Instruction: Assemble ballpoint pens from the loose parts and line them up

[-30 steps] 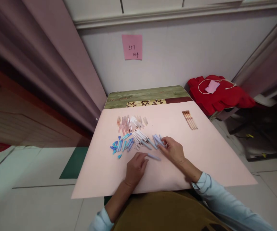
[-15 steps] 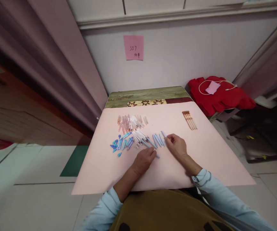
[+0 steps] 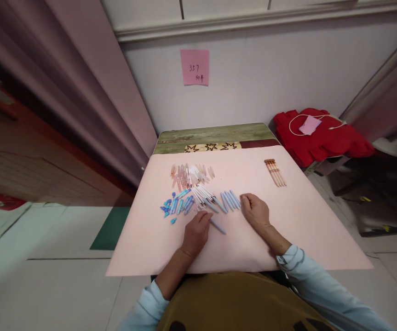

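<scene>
My left hand is over the near middle of the pink sheet, fingers closed on one end of a light blue pen barrel. The barrel's other end points toward the lower right. My right hand rests at the right end of a row of light blue pen barrels, fingers curled, nothing visible in them. Beyond my left hand lies a fan of white pen refills. Left of these are blue and purple pen parts and small blue caps.
Farther back lie brownish clear pen parts and white pieces. Several assembled pens with brown tops lie side by side at the right. The pink sheet covers most of the table. A red cloth with a white cable sits beyond the right edge.
My right hand has let go of a light blue barrel, which now lies at the row's right end. My left hand has moved left and nearer to me, with its barrel turned.
</scene>
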`<state>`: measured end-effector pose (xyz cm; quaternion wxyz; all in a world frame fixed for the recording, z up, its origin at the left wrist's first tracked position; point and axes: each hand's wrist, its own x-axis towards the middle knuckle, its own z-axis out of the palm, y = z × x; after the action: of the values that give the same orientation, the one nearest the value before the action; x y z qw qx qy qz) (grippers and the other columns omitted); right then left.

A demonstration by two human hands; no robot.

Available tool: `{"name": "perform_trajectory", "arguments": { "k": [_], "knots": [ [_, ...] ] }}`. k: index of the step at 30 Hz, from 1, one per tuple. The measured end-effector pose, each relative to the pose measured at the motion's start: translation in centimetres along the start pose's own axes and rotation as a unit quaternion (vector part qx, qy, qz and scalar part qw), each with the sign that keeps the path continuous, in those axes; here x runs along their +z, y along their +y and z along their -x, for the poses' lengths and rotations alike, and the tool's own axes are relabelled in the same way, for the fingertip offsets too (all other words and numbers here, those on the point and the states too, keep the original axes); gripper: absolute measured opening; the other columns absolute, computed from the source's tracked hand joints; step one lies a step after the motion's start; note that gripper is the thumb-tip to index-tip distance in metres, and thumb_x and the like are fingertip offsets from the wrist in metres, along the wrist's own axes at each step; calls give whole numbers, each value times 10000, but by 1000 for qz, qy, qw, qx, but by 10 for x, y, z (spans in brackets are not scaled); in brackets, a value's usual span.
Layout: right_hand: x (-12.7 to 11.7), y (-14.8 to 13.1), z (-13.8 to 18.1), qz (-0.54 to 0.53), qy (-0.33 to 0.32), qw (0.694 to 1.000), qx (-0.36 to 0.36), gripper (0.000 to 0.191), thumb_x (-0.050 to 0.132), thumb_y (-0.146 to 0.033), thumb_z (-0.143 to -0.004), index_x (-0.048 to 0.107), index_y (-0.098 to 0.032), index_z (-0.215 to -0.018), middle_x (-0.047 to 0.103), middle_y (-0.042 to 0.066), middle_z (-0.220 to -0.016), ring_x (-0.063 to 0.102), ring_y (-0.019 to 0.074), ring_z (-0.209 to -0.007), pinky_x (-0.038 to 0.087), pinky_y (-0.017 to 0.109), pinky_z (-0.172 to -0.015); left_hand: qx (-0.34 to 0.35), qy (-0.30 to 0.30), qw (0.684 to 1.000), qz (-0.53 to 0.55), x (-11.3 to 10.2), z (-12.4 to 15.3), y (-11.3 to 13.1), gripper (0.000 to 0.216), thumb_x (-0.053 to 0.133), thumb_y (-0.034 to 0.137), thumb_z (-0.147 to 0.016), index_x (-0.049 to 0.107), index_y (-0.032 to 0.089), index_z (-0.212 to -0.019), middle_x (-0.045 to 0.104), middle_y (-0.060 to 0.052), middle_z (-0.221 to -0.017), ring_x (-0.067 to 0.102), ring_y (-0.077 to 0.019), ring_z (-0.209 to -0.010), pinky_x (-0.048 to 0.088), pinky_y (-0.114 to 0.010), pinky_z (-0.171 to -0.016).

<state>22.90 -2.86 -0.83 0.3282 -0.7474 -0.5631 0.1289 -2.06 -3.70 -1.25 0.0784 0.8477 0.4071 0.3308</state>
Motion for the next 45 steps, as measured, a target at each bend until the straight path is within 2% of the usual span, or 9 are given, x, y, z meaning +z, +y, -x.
{"name": "perform_trajectory", "arguments": {
  "k": [3,8,12,16,19,24,31,40,45],
  "knots": [
    [1,0,1,-11,4,1000,4,303,445,-401,-898,708,-250,-899,710,15,-848,616,178,-737,382,266,-631,-2,-20,1000,17,-3,0,-1,261,469,165,-911,611,204,-1127,645,-83,-1053,619,-179,-1013,529,-313,-883],
    [1,-1,3,-48,15,999,13,304,461,-411,-883,711,-237,-889,711,22,-820,617,179,-710,411,270,-631,81,-110,991,1,-6,-9,2,285,425,133,-902,621,194,-1100,638,-103,-1054,607,-192,-966,528,-322,-805],
    [0,-2,4,-67,21,997,17,312,453,-406,-883,710,-229,-892,710,25,-810,614,178,-697,425,273,-640,123,-150,981,-7,-14,-11,2,285,433,116,-878,611,175,-1093,634,-113,-1008,588,-201,-901,516,-340,-779],
    [1,-2,4,-70,27,997,18,305,457,-397,-884,711,-229,-897,713,26,-823,616,179,-704,431,274,-649,150,-147,978,-14,-19,-5,-1,279,432,100,-883,609,165,-1089,642,-110,-994,583,-196,-862,512,-337,-758],
    [2,-2,4,-65,27,997,19,303,458,-399,-886,711,-232,-893,712,26,-826,617,181,-709,430,274,-651,143,-115,983,-6,-20,-7,-5,280,408,107,-915,610,177,-1096,650,-98,-1017,598,-182,-903,518,-321,-782],
    [2,-1,3,-45,20,999,11,306,448,-403,-890,708,-241,-896,709,20,-846,616,178,-733,426,272,-659,116,-58,991,9,-13,-46,-10,297,408,118,-925,603,185,-1139,633,-102,-1088,584,-184,-1043,513,-334,-881],
    [2,-1,2,-28,22,999,-20,292,464,-394,-880,713,-242,-897,694,24,-850,614,170,-751,420,273,-673,141,-134,981,-1,19,-98,-4,283,421,74,-889,625,204,-1035,624,-77,-1039,587,-176,-1013,517,-314,-850],
    [4,0,2,-23,16,1000,-13,275,470,-387,-883,709,-250,-878,686,13,-837,603,160,-739,401,264,-643,131,-182,974,-11,19,-98,-19,229,508,57,-838,622,204,-972,625,-69,-1022,578,-186,-999,517,-324,-846],
    [3,0,2,-31,19,999,-14,279,470,-387,-877,711,-245,-877,685,16,-837,605,161,-739,411,266,-651,113,-151,982,2,17,-94,-23,305,496,20,-821,635,203,-1022,642,-75,-1072,583,-189,-1024,515,-356,-875]
  ]
}}
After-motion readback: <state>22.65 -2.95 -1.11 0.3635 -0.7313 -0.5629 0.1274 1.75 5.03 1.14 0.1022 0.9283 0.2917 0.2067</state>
